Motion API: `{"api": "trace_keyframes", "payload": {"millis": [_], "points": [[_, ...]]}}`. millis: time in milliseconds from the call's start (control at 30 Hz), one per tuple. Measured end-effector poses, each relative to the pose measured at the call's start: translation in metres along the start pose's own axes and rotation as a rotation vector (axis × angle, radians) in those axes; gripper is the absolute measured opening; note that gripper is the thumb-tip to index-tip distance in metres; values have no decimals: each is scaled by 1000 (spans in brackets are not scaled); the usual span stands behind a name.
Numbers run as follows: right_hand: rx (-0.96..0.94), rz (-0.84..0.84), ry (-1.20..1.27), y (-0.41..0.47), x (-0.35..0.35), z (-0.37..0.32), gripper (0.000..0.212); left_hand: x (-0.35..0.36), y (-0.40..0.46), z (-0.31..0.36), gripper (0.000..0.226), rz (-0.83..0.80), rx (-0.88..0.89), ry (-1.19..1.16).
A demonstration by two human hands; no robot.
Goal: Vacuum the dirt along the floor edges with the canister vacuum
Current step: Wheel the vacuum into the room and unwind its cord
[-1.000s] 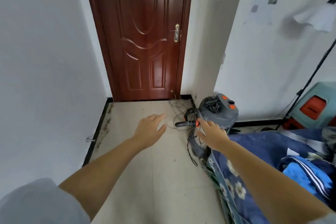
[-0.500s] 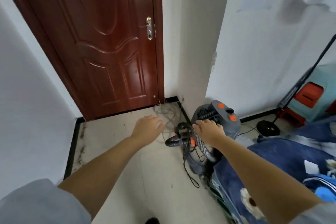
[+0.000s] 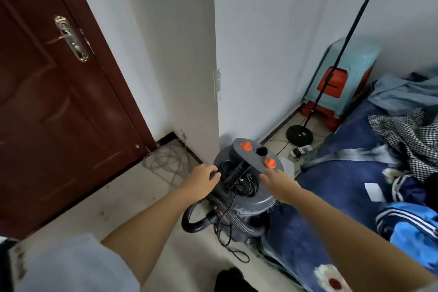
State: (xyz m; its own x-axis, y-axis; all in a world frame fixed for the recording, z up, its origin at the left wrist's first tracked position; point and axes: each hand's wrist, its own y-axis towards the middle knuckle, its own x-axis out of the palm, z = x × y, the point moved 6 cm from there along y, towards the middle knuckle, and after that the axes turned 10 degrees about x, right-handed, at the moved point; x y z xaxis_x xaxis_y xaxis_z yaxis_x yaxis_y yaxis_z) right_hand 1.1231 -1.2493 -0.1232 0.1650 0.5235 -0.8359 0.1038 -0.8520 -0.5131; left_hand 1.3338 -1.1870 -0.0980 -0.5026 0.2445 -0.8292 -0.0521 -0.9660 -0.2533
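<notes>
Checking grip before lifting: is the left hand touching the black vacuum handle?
Touching: the head view shows the left hand curled round the black handle.

Grey canister vacuum (image 3: 251, 194) stands upright on the floor (image 3: 132, 197), its flat top handle with two orange knobs just beyond the right grip (image 3: 277, 184). Black ribbed hose (image 3: 239, 219) loops out below the left grip (image 3: 201, 181), cords bundled on the lid between both grips.
</notes>
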Motion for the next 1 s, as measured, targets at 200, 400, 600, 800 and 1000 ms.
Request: {"api": "trace_keyframes", "payload": {"millis": [200, 400, 600, 800, 1000], "points": [[59, -110, 227, 82, 20, -26, 37, 13, 84, -38, 40, -99, -10, -48], [318, -75, 529, 142, 78, -28, 16, 72, 161, -86, 41, -300, 14, -97], [647, 122, 789, 180, 119, -13, 21, 109, 224, -121, 60, -267, 80, -57], [718, 163, 713, 201, 141, -9, 41, 155, 258, -147, 97, -440, -181, -196], [974, 46, 614, 216, 137, -32, 51, 170, 259, -147, 101, -461, -250, -313]]}}
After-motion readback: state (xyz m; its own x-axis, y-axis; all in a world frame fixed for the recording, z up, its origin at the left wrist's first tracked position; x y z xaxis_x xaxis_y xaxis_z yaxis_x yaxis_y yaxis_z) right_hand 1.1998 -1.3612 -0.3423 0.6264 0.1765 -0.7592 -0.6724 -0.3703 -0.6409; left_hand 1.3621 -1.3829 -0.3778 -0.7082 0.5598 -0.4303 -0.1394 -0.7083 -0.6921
